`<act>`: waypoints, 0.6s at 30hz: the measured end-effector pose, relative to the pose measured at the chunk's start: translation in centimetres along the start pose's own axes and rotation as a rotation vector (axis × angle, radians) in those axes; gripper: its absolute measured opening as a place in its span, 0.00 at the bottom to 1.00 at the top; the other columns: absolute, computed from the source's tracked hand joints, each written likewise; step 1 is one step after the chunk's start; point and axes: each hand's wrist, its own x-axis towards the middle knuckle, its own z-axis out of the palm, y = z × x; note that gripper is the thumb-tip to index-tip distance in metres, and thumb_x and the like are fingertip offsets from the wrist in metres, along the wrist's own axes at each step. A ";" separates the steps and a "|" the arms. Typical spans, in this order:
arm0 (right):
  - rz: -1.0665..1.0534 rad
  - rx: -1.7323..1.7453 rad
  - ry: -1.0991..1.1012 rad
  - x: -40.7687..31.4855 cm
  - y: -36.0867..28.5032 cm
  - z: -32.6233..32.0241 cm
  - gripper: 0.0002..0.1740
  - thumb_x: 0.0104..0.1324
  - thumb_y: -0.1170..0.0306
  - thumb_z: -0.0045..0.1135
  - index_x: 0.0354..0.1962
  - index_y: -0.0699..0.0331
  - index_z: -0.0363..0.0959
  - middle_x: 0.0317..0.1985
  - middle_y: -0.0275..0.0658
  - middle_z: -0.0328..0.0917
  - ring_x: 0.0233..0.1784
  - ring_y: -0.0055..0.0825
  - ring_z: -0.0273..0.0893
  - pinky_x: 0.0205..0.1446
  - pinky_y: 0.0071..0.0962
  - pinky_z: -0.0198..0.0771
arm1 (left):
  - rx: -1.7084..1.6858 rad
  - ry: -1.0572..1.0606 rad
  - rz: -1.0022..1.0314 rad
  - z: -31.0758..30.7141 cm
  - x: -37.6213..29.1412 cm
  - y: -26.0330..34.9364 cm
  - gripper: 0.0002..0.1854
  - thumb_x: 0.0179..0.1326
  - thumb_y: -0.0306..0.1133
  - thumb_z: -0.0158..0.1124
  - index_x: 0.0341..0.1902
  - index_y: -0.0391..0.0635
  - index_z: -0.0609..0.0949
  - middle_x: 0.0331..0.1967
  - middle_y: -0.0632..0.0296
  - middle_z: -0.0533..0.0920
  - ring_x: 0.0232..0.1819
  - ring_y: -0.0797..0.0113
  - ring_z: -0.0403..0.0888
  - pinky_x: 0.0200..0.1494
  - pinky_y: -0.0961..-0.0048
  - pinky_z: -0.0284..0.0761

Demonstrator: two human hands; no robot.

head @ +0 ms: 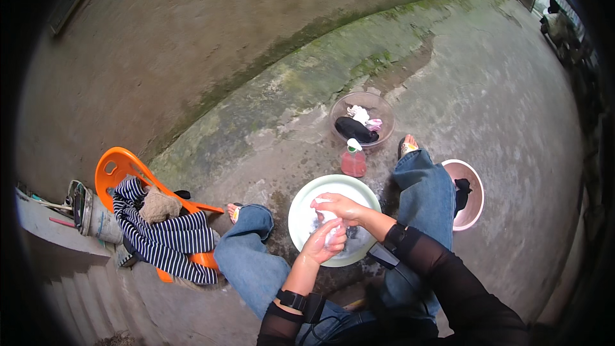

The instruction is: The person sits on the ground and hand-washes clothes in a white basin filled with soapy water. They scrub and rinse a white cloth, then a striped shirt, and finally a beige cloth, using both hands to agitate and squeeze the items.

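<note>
A pale green plastic basin [300, 194] stands on the ground between my knees, with sudsy water inside. Over it, my left hand [323, 241] and my right hand [342, 207] both grip a wet white cloth [328, 216], partly hidden by the fingers. Just beyond the basin is a pump bottle of red liquid [353, 163] with a white top. Behind the bottle sits a clear plastic basin [336, 108] holding a black cloth [353, 129], a white cloth [358, 113] and a pink and white one [374, 124].
At right, a pink basin [475, 178] holds a black cloth [462, 194]. An orange plastic chair [115, 156] at left bears a striped garment [168, 235] and a beige knitted item [159, 205]. Beside it stand a white bucket [105, 221] and concrete steps [91, 298]. A wall rises beyond.
</note>
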 end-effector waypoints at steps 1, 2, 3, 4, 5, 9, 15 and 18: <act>0.005 -0.075 0.085 0.3 0.5 -0.2 0.10 0.62 0.72 0.49 0.40 0.67 0.71 0.32 0.35 0.72 0.32 0.20 0.69 0.38 0.23 0.67 | 0.173 0.190 -0.005 -0.2 0.1 0.1 0.11 0.62 0.39 0.51 0.28 0.46 0.68 0.15 0.70 0.63 0.15 0.81 0.61 0.15 0.86 0.50; -0.026 -0.133 0.106 0.5 1.2 -0.4 0.10 0.61 0.73 0.47 0.39 0.67 0.71 0.31 0.34 0.71 0.32 0.19 0.68 0.38 0.22 0.67 | 0.332 0.361 0.014 -0.6 0.3 0.4 0.12 0.62 0.38 0.52 0.26 0.47 0.67 0.14 0.71 0.61 0.14 0.81 0.59 0.15 0.86 0.49; -0.055 -0.192 0.126 0.9 2.0 -0.5 0.10 0.60 0.74 0.46 0.39 0.67 0.72 0.30 0.34 0.71 0.32 0.19 0.68 0.38 0.22 0.66 | 0.489 0.450 0.016 -0.9 0.7 0.3 0.12 0.61 0.38 0.52 0.24 0.48 0.66 0.12 0.72 0.60 0.13 0.82 0.57 0.14 0.87 0.47; -0.075 -0.218 0.156 1.1 2.8 -0.6 0.12 0.58 0.78 0.41 0.36 0.67 0.73 0.30 0.34 0.72 0.33 0.20 0.68 0.40 0.22 0.67 | 0.706 0.577 -0.039 -1.2 1.0 0.6 0.12 0.58 0.37 0.54 0.25 0.45 0.68 0.14 0.65 0.69 0.15 0.74 0.68 0.15 0.79 0.59; -0.115 -0.281 0.233 1.4 3.7 -0.7 0.12 0.58 0.79 0.39 0.35 0.67 0.73 0.30 0.35 0.73 0.33 0.20 0.68 0.39 0.22 0.67 | 1.093 0.623 0.084 -1.5 1.5 0.4 0.11 0.57 0.37 0.53 0.27 0.43 0.69 0.16 0.60 0.72 0.17 0.68 0.72 0.18 0.74 0.63; -0.034 -0.360 0.523 2.0 6.3 -1.6 0.15 0.56 0.82 0.36 0.29 0.67 0.75 0.28 0.36 0.74 0.32 0.22 0.69 0.39 0.22 0.66 | 2.023 0.862 0.098 -2.1 3.0 -0.7 0.24 0.57 0.38 0.50 0.48 0.28 0.68 0.26 0.42 0.80 0.29 0.44 0.80 0.33 0.54 0.73; 0.157 -0.196 0.665 1.5 7.2 -2.4 0.15 0.60 0.77 0.38 0.35 0.66 0.77 0.29 0.40 0.75 0.36 0.27 0.71 0.44 0.26 0.67 | 2.295 0.881 0.162 -2.0 2.8 -2.3 0.31 0.58 0.43 0.50 0.53 0.24 0.60 0.25 0.46 0.80 0.26 0.42 0.78 0.31 0.53 0.73; 0.008 -0.643 0.623 0.2 6.1 -1.1 0.16 0.64 0.70 0.42 0.45 0.67 0.73 0.38 0.46 0.75 0.46 0.36 0.71 0.52 0.32 0.65 | 2.194 0.802 0.041 -1.9 1.9 -1.4 0.25 0.62 0.40 0.46 0.56 0.32 0.65 0.26 0.46 0.81 0.26 0.49 0.81 0.27 0.56 0.74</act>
